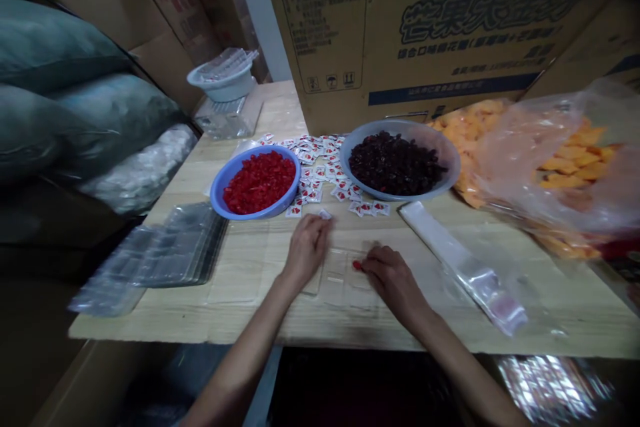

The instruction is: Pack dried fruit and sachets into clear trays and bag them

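Note:
My left hand [307,247] is closed, with a small white sachet [325,214] at its fingertips, slightly blurred. My right hand [395,280] pinches a small red piece [357,265] over a clear plastic tray [336,276] lying on the table before me. Behind my left hand stands a blue bowl [216,195] of red pieces [260,181]. A pale translucent bowl [453,170] of dark, raisin-like pieces [395,161] is farther right. Many white sachets with red print [320,173] are scattered between the bowls.
Stacked clear trays [185,247] lie at the left. A long plastic sleeve pack [460,267] lies right of my right hand. Bags of orange pieces [575,160] fill the right side. A large cardboard box [340,40] stands behind; a small bowl [223,83] sits back left.

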Motion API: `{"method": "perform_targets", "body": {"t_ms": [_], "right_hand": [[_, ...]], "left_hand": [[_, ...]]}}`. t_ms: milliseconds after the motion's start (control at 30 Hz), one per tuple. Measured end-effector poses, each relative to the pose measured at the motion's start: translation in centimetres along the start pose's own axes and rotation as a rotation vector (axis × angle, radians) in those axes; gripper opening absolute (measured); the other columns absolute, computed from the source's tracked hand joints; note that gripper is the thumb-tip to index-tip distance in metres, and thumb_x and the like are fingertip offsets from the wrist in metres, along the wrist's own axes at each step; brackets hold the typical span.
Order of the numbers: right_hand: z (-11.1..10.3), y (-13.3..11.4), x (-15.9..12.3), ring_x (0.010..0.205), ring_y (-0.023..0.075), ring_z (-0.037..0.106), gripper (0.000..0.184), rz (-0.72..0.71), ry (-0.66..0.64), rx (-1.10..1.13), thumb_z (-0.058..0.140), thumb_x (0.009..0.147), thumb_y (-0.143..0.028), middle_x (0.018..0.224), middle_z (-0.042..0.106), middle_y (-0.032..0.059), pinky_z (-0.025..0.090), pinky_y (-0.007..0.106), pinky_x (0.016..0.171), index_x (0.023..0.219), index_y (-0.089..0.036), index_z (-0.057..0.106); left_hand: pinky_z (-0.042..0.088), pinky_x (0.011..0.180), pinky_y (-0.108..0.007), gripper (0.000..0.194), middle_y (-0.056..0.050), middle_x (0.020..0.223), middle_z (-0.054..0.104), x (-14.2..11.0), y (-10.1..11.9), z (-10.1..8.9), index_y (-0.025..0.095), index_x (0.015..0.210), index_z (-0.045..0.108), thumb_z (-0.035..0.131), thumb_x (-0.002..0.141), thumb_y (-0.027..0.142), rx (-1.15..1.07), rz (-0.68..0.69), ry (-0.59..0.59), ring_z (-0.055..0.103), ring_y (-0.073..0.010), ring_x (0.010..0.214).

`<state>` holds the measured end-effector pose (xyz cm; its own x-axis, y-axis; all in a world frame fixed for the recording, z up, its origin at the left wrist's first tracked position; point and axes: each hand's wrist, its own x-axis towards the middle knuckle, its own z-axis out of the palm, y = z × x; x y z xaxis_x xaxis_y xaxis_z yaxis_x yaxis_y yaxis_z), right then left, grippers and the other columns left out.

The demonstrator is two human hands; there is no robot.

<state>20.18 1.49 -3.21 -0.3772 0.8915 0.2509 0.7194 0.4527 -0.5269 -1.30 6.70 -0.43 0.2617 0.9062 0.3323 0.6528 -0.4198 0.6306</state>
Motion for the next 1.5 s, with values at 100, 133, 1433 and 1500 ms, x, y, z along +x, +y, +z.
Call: {"method": "perform_targets", "body": {"t_ms": [100, 133, 1433, 1500], "right_hand": [[-0.4, 0.6, -0.4, 0.083, 0.0226, 0.059, 0.023, -0.043, -0.017, 0.007, 0.053, 0.096, -0.015, 0.087, 0.065, 0.0084, 0.047, 0.036, 0.075, 0.092, -0.020, 0.075], [-0.4, 0.7, -0.6, 0.084, 0.0228, 0.060, 0.024, -0.046, -0.004, 0.026, 0.051, 0.096, -0.015, 0.089, 0.065, 0.0086, 0.048, 0.037, 0.076, 0.096, -0.021, 0.075], [-6.6, 2.4, 2.3, 0.085, 0.0213, 0.065, 0.013, 0.242, 0.239, 0.515, 0.059, 0.092, -0.033, 0.089, 0.070, 0.0046, 0.051, 0.035, 0.080, 0.087, -0.023, 0.065], [-4.0, 0.0, -0.8, 0.083, 0.0217, 0.064, 0.011, 0.284, 0.105, 0.519, 0.060, 0.091, -0.031, 0.087, 0.070, 0.0044, 0.050, 0.036, 0.077, 0.088, -0.023, 0.068]], "left_hand": [[0.050, 0.086, -0.034, 0.020, -0.007, 0.100, 0.065, 2.4, -2.2, -3.4, 0.021, 0.104, 0.066, 0.048, 0.096, 0.022, 0.083, -0.050, 0.139, 0.062, -0.0198, 0.093], [0.050, 0.088, -0.034, 0.020, -0.007, 0.102, 0.066, 3.1, -3.2, -4.8, 0.021, 0.105, 0.066, 0.048, 0.096, 0.022, 0.131, -0.065, 0.197, 0.063, -0.0201, 0.095], [0.052, 0.083, -0.031, 0.014, -0.004, 0.097, 0.071, -1.4, 1.7, -4.0, 0.024, 0.101, 0.066, 0.056, 0.093, 0.031, -0.273, -0.148, -0.024, 0.066, -0.0191, 0.089], [0.050, 0.084, -0.032, 0.013, -0.004, 0.095, 0.071, -3.4, 3.7, -1.2, 0.025, 0.099, 0.068, 0.055, 0.095, 0.028, -0.260, -0.087, -0.190, 0.065, -0.0189, 0.091]]}}
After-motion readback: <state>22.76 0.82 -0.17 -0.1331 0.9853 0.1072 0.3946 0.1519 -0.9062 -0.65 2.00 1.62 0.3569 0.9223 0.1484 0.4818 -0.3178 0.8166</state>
